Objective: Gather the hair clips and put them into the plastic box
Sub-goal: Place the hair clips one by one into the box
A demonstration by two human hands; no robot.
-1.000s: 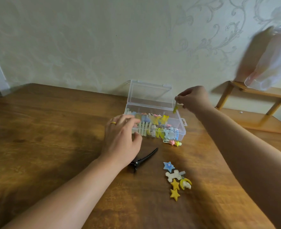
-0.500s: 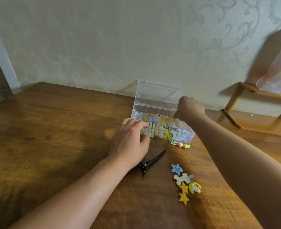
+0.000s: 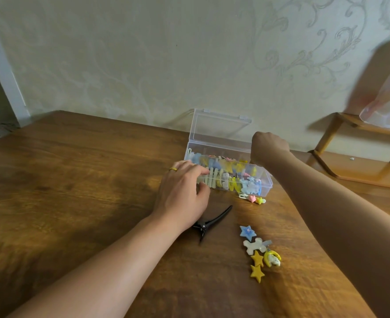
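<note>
The left hand (image 3: 182, 191) is pressing its fingers (image 3: 197, 169) against the near left wall of the clear plastic box (image 3: 265, 180). The right hand (image 3: 268, 148) is curling over its far right end, grip hidden. Loose hair clips (image 3: 257, 251) are lying nearer on the table (image 3: 75, 191).

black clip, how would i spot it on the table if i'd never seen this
Start at the clear plastic box on the wooden table. Nearer the camera, beside the left hand, lies the black clip: long, slim and dark, unlike the small pastel clips.
</note>
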